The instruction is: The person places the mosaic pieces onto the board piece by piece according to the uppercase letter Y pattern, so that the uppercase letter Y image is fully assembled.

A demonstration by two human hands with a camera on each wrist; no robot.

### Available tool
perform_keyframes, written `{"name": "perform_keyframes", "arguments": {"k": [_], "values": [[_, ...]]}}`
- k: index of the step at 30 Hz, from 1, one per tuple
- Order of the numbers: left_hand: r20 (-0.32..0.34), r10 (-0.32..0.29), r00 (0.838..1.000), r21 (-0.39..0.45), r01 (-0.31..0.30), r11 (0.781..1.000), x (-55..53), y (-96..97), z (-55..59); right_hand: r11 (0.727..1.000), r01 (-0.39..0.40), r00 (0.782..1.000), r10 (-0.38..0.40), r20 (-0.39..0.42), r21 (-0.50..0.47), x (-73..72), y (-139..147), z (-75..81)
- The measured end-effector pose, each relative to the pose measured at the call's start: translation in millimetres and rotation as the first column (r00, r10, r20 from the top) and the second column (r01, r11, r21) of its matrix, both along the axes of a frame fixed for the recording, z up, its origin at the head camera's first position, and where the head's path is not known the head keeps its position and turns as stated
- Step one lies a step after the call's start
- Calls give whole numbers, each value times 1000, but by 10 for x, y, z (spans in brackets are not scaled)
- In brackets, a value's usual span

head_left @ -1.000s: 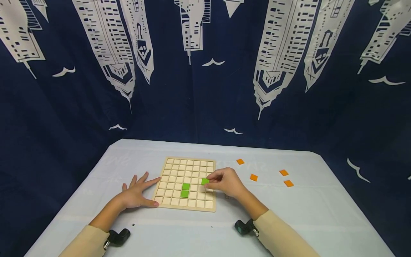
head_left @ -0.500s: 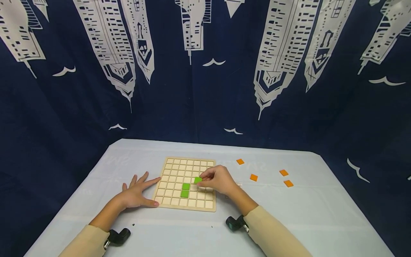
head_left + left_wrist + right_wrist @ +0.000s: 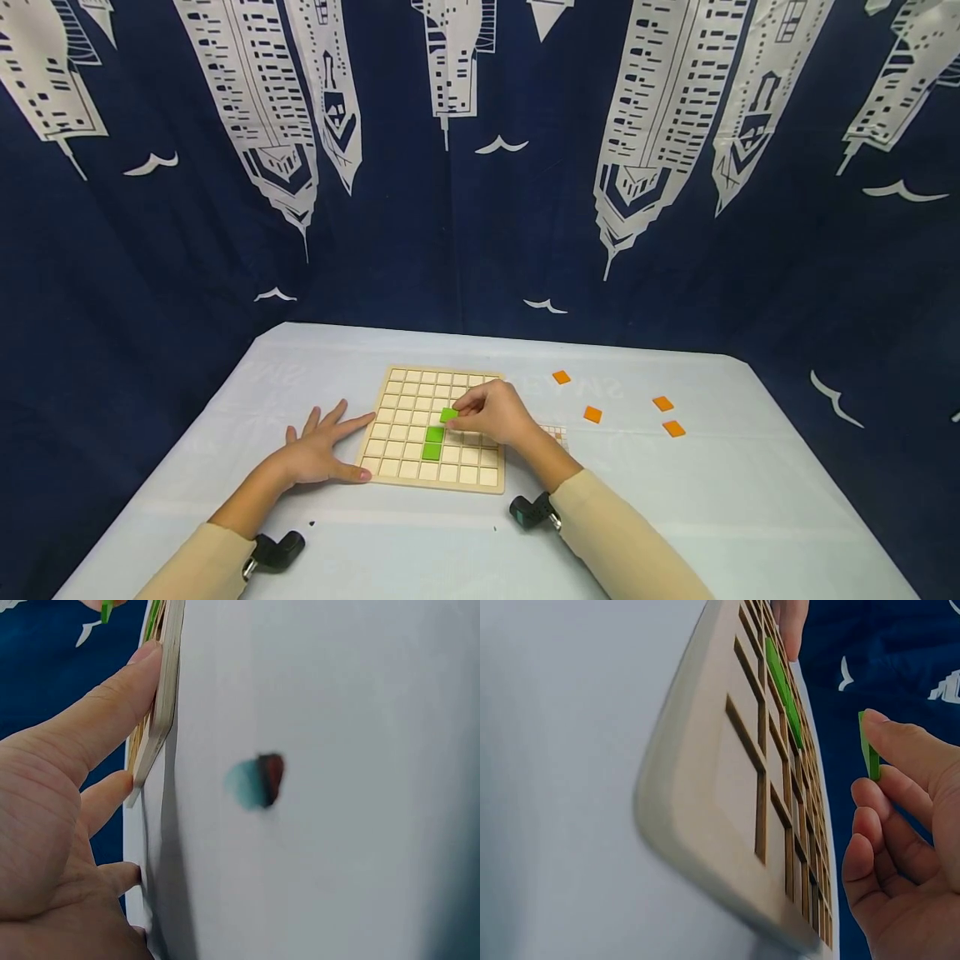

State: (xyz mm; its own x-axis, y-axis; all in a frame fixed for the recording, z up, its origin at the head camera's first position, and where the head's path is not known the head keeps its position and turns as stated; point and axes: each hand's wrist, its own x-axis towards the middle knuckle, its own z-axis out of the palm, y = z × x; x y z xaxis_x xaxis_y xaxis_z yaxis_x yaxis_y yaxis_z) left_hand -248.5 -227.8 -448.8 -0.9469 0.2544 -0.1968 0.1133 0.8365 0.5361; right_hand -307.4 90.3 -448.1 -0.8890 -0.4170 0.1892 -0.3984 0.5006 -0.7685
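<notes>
A light wooden grid board (image 3: 405, 472) lies on the white table. Two green square tiles (image 3: 432, 443) sit in adjoining cells near its middle, one behind the other. Between thumb and forefinger my right hand (image 3: 497, 412) pinches a third green tile (image 3: 448, 415) by its edge. In the right wrist view that held tile (image 3: 869, 746) is raised off the board's surface. My left hand (image 3: 318, 452) is spread with straight fingers at the board's left side. Its thumb (image 3: 124, 705) touches the near left corner, and its forefinger reaches the left edge.
Several orange square tiles (image 3: 592, 414) lie scattered on the table (image 3: 720, 483) right of the board. A small printed grid card (image 3: 557, 435) is partly hidden behind my right wrist. A dark blue curtain (image 3: 465, 225) with white building prints hangs behind the table.
My right hand has moved left and slightly away over the board with the green tile, ending just behind the two placed tiles. More of the grid card shows. My left hand has stayed still.
</notes>
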Motion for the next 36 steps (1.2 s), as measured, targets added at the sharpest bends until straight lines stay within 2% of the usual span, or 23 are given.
{"name": "perform_keyframes", "arguments": {"k": [17,22,30,36], "values": [[-2,0,1000,-2,0,1000,-6,0,-4,997,-4,998,0,58,75,-159,-175,27],[-1,7,1000,-7,-7,1000,-12,6,-10,994,-4,998,-2,57,106,-198,-182,7],[3,8,1000,-9,-8,1000,-12,4,-12,992,-41,999,37,34,118,-234,-200,-16],[-5,-6,1000,-11,6,1000,-6,1,2,990,-44,998,39,40,131,-249,-227,-24]]}}
